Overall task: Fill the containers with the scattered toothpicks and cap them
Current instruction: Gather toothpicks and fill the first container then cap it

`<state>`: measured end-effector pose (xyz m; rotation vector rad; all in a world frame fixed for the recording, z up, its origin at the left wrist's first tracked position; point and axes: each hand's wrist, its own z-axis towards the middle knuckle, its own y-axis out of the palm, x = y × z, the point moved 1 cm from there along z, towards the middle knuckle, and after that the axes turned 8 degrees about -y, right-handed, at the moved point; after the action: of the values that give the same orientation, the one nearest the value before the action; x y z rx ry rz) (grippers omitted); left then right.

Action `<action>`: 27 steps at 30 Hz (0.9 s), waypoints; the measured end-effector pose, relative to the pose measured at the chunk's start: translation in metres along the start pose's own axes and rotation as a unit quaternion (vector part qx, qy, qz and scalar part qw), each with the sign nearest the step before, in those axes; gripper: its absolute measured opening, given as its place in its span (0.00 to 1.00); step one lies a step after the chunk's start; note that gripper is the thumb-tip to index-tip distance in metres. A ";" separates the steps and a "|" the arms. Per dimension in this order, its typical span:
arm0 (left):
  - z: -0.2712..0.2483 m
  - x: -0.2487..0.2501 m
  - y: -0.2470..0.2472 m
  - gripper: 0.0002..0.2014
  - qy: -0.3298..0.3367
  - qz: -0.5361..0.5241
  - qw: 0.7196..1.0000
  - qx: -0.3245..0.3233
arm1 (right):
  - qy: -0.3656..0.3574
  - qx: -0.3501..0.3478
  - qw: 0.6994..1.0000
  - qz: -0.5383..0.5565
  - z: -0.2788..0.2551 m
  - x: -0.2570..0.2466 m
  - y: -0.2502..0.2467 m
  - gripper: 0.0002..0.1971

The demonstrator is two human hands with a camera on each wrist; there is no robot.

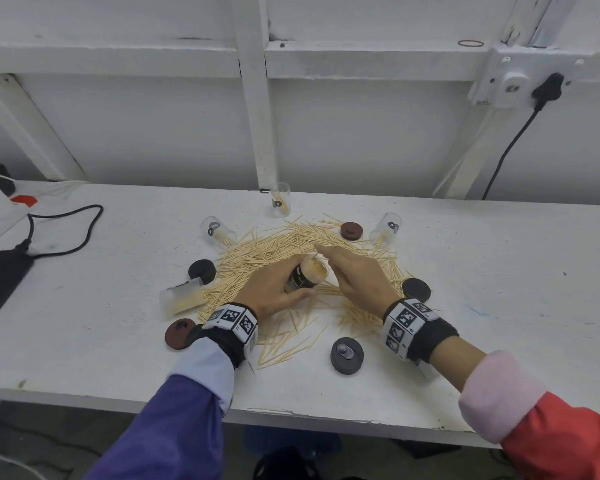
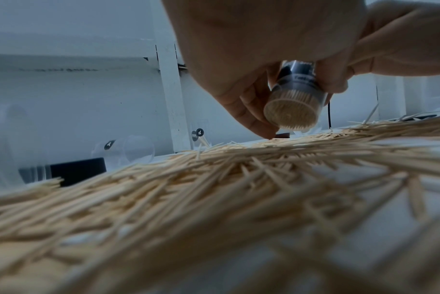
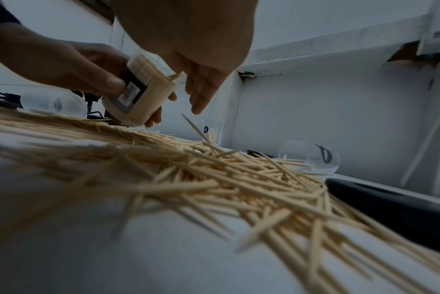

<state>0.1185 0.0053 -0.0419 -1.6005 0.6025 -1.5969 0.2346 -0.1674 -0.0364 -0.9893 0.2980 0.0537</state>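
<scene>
Left hand (image 1: 269, 289) curled round full tilted container (image 1: 307, 273) at frame centre, right hand (image 1: 355, 277) beside its mouth with fingers straight, loose toothpicks (image 1: 264, 251) ringing both, bare table (image 1: 499, 271) toward right edge

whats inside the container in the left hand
The container in the left hand is packed with toothpicks, tips at its mouth. Its label and the fingers hide the middle.

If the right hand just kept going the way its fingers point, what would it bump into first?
Probably the toothpick container that the left hand holds. The right hand points its straight fingers at its packed open top, already very close. Whether they touch is hard to tell.
</scene>
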 end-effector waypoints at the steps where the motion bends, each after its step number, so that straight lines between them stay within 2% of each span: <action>1: 0.000 0.000 0.000 0.35 -0.004 -0.003 1.000 0.003 | -0.013 -0.020 1.000 -0.004 -0.001 -0.001 0.001 0.26; 3: 0.000 -0.001 0.000 0.35 -0.012 -0.009 1.000 0.009 | -0.020 -0.042 0.999 0.004 -0.001 -0.002 0.002 0.31; 7: 0.000 0.000 -0.001 0.35 -0.022 -0.019 0.999 0.025 | 0.014 -0.053 0.998 0.013 0.000 0.002 0.001 0.38; 14: 0.000 0.000 0.000 0.34 -0.032 -0.008 0.999 0.026 | -0.029 -0.084 0.996 -0.003 -0.001 0.002 0.002 0.37; 18: 0.001 -0.001 0.001 0.29 -0.042 0.000 0.999 0.024 | -0.027 -0.074 0.997 -0.006 0.000 0.002 0.002 0.37; 27: 0.002 0.002 0.002 0.27 -0.061 0.010 0.998 0.023 | -0.052 -0.068 0.996 0.006 0.002 0.001 -0.002 0.38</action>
<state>0.1207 0.0024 -0.0421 -1.6394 0.5121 -1.4768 0.2366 -0.1664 -0.0343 -1.1150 0.2059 0.1374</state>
